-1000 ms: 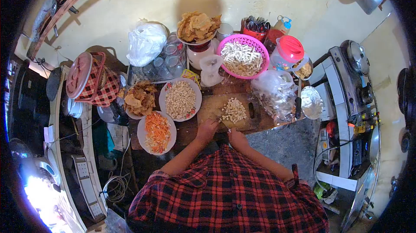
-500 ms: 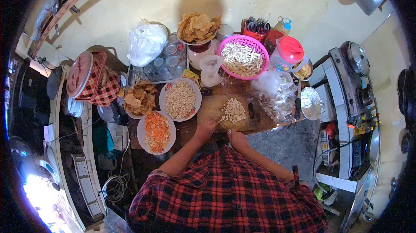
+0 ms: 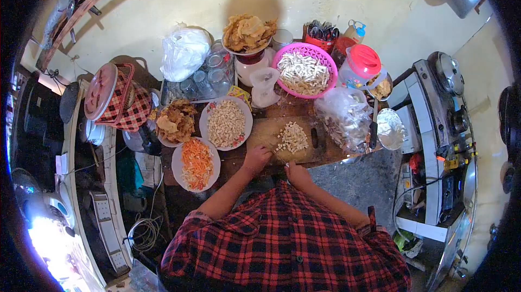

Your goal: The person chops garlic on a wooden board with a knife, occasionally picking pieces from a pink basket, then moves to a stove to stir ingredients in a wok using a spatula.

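My left hand [image 3: 258,158] rests at the near left edge of the wooden cutting board [image 3: 262,128], its fingers bent together; whatever they hold is too small to make out. Close to the board's near edge, my right hand [image 3: 296,172] is closed on a knife [image 3: 281,158], whose thin blade points up and left towards the left hand. A small heap of pale cut cubes [image 3: 292,138] lies on the board, just beyond both hands. Left of the board stands a plate of similar pale cubes [image 3: 226,124]. A plate of shredded orange and pale pieces [image 3: 196,165] is nearer me.
Behind the board is a pink basket [image 3: 332,77] of pale strips. To the right are a clear plastic bag [image 3: 343,108], another knife [image 3: 373,129] and a foil-lined bowl [image 3: 391,129]. Brown fried pieces [image 3: 176,121] and a tray of glasses [image 3: 218,81] stand left. A stove [image 3: 429,102] is far right.
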Available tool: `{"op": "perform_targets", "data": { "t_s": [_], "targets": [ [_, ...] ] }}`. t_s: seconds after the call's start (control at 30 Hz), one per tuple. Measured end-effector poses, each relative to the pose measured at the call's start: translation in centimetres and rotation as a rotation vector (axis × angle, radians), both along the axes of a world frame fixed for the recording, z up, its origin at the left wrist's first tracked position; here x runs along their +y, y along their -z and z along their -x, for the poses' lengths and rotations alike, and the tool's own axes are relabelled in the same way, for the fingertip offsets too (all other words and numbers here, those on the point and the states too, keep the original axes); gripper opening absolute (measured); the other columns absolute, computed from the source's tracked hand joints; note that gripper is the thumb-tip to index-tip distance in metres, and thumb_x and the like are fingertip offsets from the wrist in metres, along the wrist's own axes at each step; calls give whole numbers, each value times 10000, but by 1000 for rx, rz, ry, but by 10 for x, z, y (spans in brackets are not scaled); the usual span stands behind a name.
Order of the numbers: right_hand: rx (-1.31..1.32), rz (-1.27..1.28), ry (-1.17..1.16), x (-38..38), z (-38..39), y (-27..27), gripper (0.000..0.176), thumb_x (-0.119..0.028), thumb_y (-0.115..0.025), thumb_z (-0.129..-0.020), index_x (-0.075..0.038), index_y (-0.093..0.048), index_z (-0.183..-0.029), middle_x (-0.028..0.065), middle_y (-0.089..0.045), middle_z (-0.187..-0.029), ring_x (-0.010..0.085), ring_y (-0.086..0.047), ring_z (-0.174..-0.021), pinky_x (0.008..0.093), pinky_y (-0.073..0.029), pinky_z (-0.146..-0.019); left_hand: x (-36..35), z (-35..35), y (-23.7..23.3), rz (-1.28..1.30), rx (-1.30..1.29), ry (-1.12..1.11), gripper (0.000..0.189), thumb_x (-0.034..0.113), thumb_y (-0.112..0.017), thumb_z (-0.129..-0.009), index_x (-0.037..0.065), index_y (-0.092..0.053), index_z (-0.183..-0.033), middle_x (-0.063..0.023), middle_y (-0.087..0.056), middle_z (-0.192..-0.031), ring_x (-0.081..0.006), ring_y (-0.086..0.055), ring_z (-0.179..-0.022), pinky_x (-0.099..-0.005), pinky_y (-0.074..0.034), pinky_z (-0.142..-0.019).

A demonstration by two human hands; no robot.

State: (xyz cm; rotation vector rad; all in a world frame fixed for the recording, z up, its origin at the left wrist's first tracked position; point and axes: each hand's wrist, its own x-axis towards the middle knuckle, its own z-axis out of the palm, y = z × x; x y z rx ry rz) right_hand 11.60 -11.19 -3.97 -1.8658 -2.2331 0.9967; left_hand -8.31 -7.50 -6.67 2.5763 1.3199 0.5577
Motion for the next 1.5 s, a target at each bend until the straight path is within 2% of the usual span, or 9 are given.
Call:
{"op": "perform_targets", "data": {
  "t_s": [0.07, 0.17, 0.7, 1.0, 1.13, 1.2, 1.3, 1.37, 1.5],
  "targets": [
    [-28, 32, -14, 0, 0, 1, 299, -276, -437, -877, 20, -431, -922, 251, -578, -668, 424, -578, -647, 518, -452, -567, 3, 0, 4, -146, -26, 38, 182, 160, -543, -664, 90, -600, -822, -34, -599, -848, -222, -552, -855, -352, -437, -767],
    [-32, 20, -2, 0, 1, 5, 302, -279, -436, -877, 20, -433, -922, 251, -580, -676, 426, -576, -651, 520, -450, -571, 1, 0, -1, -155, 29, 9, 189, 174, -550, -664, 100, -607, -828, -21, -602, -864, -198, -546, -878, -361, -413, -794],
    [28, 47, 14, -2, 0, 8, 314, -292, -432, -881, 12, -438, -957, 257, -573, -675, 457, -560, -650, 545, -435, -573, 1, -2, 1, -223, -46, -46, 141, 201, -615, -663, 125, -615, -782, 10, -596, -811, -169, -541, -845, -358, -394, -774],
    [109, -100, 171, 0, -30, -12, 310, -291, -426, -886, 14, -446, -940, 289, -559, -717, 470, -537, -717, 548, -413, -630, 15, -16, 3, -159, -27, -13, 101, 184, -619, -699, 113, -598, -767, -22, -595, -806, -194, -554, -816, -357, -398, -748],
    [252, -89, 228, 3, -49, -27, 315, -294, -425, -888, 18, -455, -907, 284, -557, -726, 475, -526, -736, 540, -398, -633, 33, -29, 6, -164, -24, 104, 164, 177, -636, -704, 95, -585, -837, -60, -590, -842, -224, -561, -821, -351, -412, -745],
    [286, -83, 223, 5, -58, -27, 320, -297, -425, -889, 21, -456, -899, 284, -555, -731, 476, -522, -742, 538, -392, -634, 42, -40, -10, -152, -60, 145, 198, 171, -643, -703, 84, -574, -866, -80, -587, -858, -238, -560, -829, -356, -420, -739],
    [289, -132, 233, 3, -69, -21, 321, -298, -420, -891, 21, -458, -884, 280, -554, -739, 473, -521, -736, 540, -379, -638, 60, -56, -37, -84, -262, 8, 289, 164, -655, -690, 54, -535, -929, -122, -573, -894, -275, -552, -853, -390, -430, -728],
    [259, -87, 247, 2, -73, -17, 335, -313, -413, -893, 18, -469, -889, 278, -553, -748, 470, -521, -727, 537, -379, -628, 93, -65, -55, -247, -389, -34, 324, 134, -645, -692, 33, -504, -966, -151, -560, -911, -307, -542, -859, -427, -436, -727],
    [264, -24, 277, 0, -71, -11, 359, -334, -410, -891, 18, -480, -907, 272, -556, -761, 462, -526, -732, 526, -395, -635, 170, -94, -80, -182, -419, 19, 298, 110, -617, -704, 26, -505, -967, -162, -553, -930, -332, -535, -871, -424, -440, -741]
  ]
}}
